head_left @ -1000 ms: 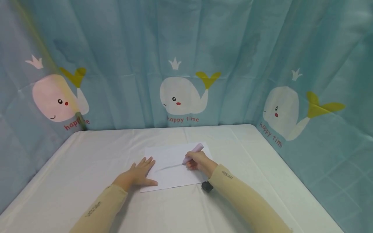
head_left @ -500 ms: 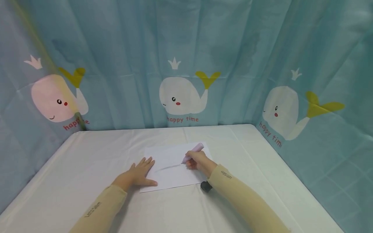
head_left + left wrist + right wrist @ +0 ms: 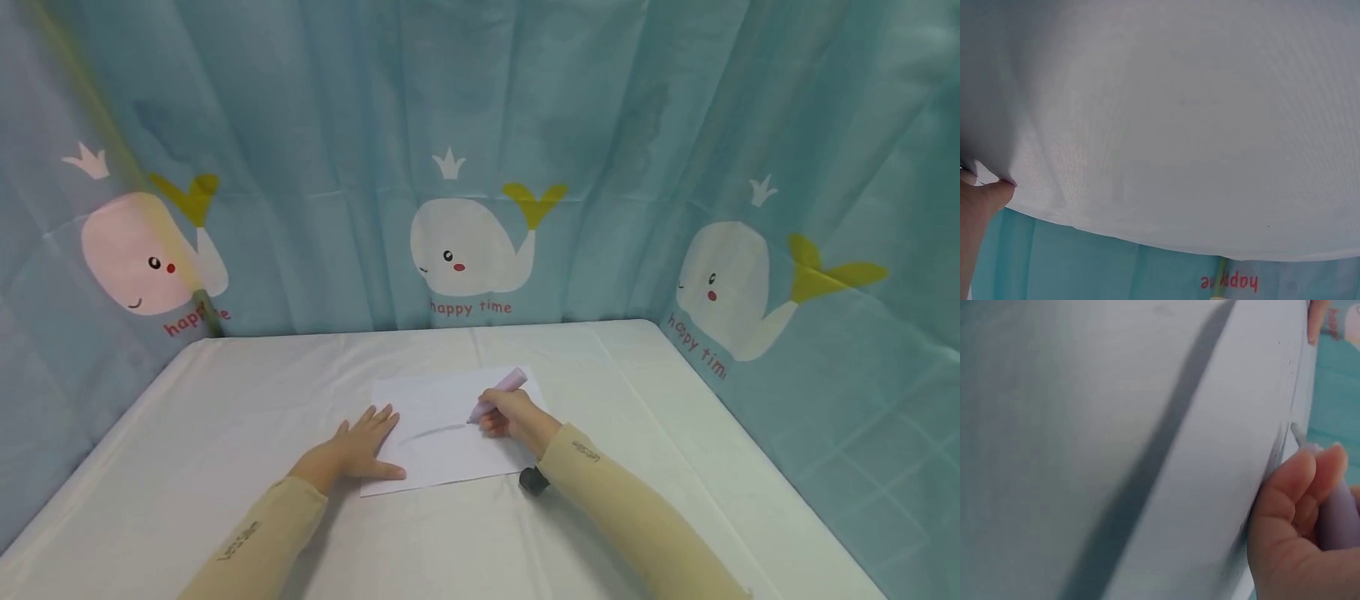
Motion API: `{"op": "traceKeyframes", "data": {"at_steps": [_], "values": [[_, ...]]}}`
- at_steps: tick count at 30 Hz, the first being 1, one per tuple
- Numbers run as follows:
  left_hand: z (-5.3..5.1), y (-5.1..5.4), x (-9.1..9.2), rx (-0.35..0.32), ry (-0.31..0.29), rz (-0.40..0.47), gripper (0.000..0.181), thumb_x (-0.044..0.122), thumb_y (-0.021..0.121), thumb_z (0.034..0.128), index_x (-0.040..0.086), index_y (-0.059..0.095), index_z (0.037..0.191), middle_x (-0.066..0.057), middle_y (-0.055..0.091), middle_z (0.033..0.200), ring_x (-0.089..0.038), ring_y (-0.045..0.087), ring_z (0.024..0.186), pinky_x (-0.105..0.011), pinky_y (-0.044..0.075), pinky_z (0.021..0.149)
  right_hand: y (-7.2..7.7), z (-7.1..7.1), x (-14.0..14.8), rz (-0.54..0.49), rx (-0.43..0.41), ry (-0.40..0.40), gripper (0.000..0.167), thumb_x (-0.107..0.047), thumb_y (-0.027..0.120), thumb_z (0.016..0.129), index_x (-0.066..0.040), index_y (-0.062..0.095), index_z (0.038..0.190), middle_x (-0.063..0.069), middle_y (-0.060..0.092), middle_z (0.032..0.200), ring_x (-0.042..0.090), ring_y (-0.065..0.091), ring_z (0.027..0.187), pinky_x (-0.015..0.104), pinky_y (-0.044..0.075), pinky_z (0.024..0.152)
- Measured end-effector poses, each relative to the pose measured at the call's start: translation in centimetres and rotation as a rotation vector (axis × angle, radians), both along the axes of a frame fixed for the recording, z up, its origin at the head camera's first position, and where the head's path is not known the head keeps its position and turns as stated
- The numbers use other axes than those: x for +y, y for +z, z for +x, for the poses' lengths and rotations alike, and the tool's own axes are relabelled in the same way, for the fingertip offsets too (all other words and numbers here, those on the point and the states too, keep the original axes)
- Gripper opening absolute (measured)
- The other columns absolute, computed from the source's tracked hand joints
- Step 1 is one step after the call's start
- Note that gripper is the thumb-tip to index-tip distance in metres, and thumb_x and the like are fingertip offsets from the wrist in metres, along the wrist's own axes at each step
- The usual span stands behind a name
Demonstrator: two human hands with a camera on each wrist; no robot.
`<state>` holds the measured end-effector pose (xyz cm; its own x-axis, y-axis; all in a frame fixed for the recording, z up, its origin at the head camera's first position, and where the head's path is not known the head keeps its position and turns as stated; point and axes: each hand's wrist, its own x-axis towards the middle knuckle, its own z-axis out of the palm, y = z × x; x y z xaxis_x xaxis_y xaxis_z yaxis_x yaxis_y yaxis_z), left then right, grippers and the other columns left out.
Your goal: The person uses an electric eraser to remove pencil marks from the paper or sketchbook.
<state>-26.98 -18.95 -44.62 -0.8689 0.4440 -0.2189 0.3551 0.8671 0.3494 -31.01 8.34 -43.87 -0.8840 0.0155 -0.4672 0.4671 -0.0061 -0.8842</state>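
Note:
A white sheet of paper (image 3: 427,396) lies on the white-covered table, with a thin grey line (image 3: 433,431) drawn across its middle. My left hand (image 3: 363,446) rests on the paper's left edge, fingers spread. My right hand (image 3: 510,412) pinches a light purple marker (image 3: 512,380), its tip (image 3: 470,420) at the right end of the line. In the right wrist view, thumb and fingers close round the marker's barrel (image 3: 1338,519). The left wrist view shows only part of the left hand (image 3: 982,203) at its left edge.
A small black object (image 3: 533,481) sits by the right wrist, near the paper's lower right corner. White cloth covers the table (image 3: 622,375). Behind and at both sides hangs a blue-green curtain (image 3: 322,208) printed with whales.
Both hands stay almost where they were. The marker's tip has shifted very slightly at the right end of the line; the left hand keeps its place on the paper.

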Motion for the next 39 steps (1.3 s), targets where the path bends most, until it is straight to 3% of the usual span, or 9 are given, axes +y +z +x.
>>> {"op": "traceKeyframes", "data": {"at_steps": [18, 30, 39], "values": [[0.36, 0.69, 0.20, -0.007, -0.008, 0.019, 0.106, 0.056, 0.074, 0.0768, -0.004, 0.027, 0.149, -0.026, 0.015, 0.157, -0.048, 0.007, 0.143, -0.072, 0.005, 0.106, 0.35, 0.13, -0.28, 0.019, -0.009, 0.025, 0.016, -0.008, 0.063, 0.086, 0.004, 0.058, 0.095, 0.007, 0.057, 0.059, 0.011, 0.052, 0.045, 0.022, 0.048, 0.047], [0.29, 0.53, 0.18, -0.006, -0.006, 0.002, 0.106, 0.057, 0.074, 0.0764, -0.004, 0.027, 0.149, -0.026, 0.016, 0.157, -0.048, 0.007, 0.143, -0.072, 0.006, 0.106, 0.31, 0.08, -0.50, 0.002, -0.027, 0.015, 0.015, -0.008, 0.063, 0.086, 0.004, 0.058, 0.094, 0.007, 0.057, 0.058, 0.011, 0.052, 0.044, 0.022, 0.048, 0.047], [0.28, 0.37, 0.12, -0.005, -0.005, 0.001, 0.106, 0.058, 0.073, 0.0767, -0.003, 0.027, 0.150, -0.025, 0.016, 0.157, -0.048, 0.007, 0.143, -0.072, 0.006, 0.106, 0.15, 0.02, -0.16, 0.019, -0.039, 0.067, 0.015, -0.010, 0.061, 0.088, 0.003, 0.060, 0.094, 0.007, 0.058, 0.060, 0.012, 0.054, 0.046, 0.023, 0.049, 0.048]]}}
